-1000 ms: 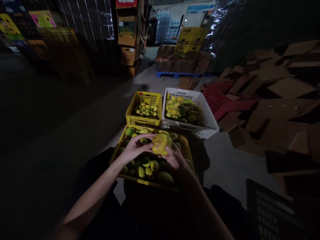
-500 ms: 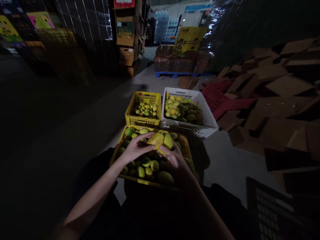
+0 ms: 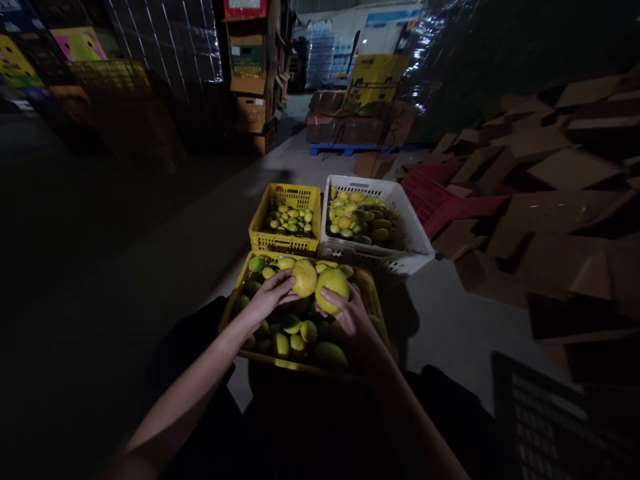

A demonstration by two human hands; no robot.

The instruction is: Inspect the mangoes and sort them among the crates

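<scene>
A: Entries in hand, left to right?

B: Left hand point(image 3: 274, 293), one: fingers parted by no more than a fruit, curled on the outer side of a yellow fruit point(image 3: 305, 277). Right hand point(image 3: 351, 315), one: fingers wrapped about a greener fruit point(image 3: 333, 285), thumb across its near face. Both fruits are held side by side above the near yellow crate point(image 3: 295, 365) (touching or barely apart, I cannot tell which).

A: Handling notes?

B: Left: hold light, most of the skin left uncovered; a good grip, I judge. Right: the thumb might sit further round, baring more of the face. Both: turn by the fingers without squeezing, as bruising seems the likeliest harm; keep low, so any slip is a short drop.

A: Labels and print?

B: Pink-faced carton point(image 3: 77, 43), far left: wording unreadable. Carton stack point(image 3: 250, 115): pale lettering on a green panel point(image 3: 247, 63), illegible. Far yellow crate point(image 3: 283, 242): red mark point(image 3: 279, 189), no words made out. Yellow box point(image 3: 376, 75): dark print, illegible. Brands: none readable.
</scene>
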